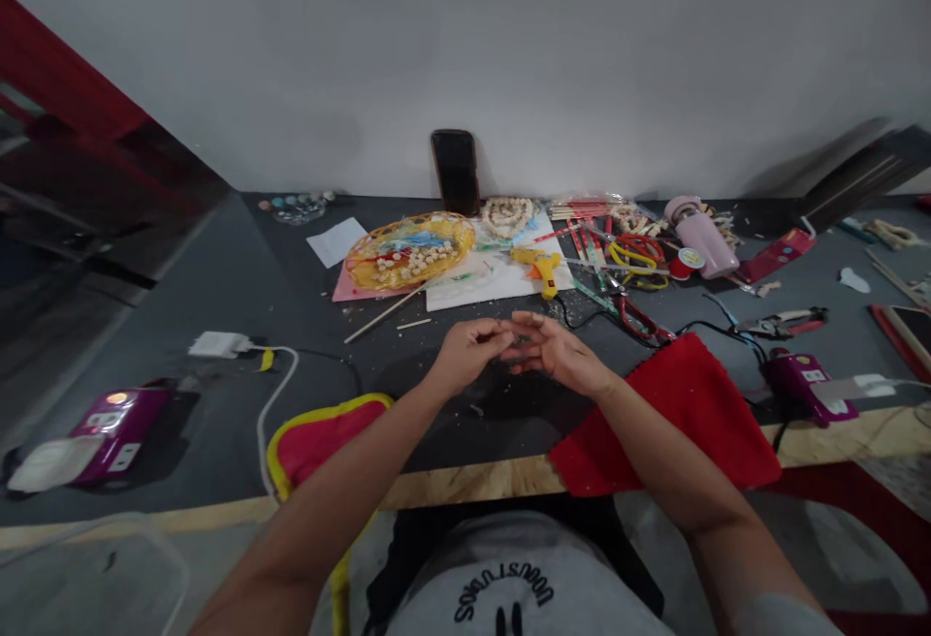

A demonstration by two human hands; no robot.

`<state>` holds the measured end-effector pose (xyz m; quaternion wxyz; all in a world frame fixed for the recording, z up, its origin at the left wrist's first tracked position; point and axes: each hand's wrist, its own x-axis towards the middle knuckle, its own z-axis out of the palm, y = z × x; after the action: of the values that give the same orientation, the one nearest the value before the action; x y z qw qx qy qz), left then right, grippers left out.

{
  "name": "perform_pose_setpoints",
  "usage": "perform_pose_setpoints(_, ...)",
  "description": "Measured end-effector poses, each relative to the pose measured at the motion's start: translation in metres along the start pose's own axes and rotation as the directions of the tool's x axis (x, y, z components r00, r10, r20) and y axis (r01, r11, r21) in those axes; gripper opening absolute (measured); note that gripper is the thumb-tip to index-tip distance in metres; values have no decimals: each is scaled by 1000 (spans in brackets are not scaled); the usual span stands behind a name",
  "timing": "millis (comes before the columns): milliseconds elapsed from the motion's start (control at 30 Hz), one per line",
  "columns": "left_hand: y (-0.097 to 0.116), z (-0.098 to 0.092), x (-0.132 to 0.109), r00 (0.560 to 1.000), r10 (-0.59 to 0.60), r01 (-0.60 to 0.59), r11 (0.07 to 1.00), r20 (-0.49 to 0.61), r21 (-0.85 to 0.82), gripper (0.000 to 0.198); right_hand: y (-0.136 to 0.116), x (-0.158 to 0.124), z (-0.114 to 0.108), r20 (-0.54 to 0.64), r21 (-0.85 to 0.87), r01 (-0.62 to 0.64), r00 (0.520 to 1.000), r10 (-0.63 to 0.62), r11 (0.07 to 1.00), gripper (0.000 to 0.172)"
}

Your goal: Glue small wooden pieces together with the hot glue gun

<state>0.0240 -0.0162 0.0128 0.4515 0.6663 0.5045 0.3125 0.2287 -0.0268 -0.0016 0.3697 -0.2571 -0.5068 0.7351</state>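
Above the front middle of the dark table, my left hand (471, 353) is closed in a pinch, and whatever lies between its fingertips is too small to make out. My right hand (561, 355) meets it from the other side, palm partly up, its fingers stretched out and a little apart. The fingertips of both hands touch or overlap. Just beyond them lie a yellow glue gun (542, 270) and a white sheet (501, 277). A yellow woven basket (354, 263) holds pale beads (429, 256) and blue and red strands.
A red cloth (698, 413) hangs over the front edge under my right forearm. Pliers (782, 323), a pink bottle (705, 240) and purple power boxes (116, 432) stand around. A phone (456, 171) leans on the wall. A thin stick (385, 314) and scraps lie about.
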Motion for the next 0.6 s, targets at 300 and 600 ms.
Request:
perform_pose_setpoints(300, 4, -53, -16, 997, -13, 40, 932, -78, 360, 51, -53, -12, -14, -303, -503, 43, 927, -223, 863, 36)
perform_pose_setpoints(600, 0, -49, -17, 984, 57, -139, 834, 167, 534, 55, 30, -31, 74, 457, -889, 455, 887, 63, 56, 51)
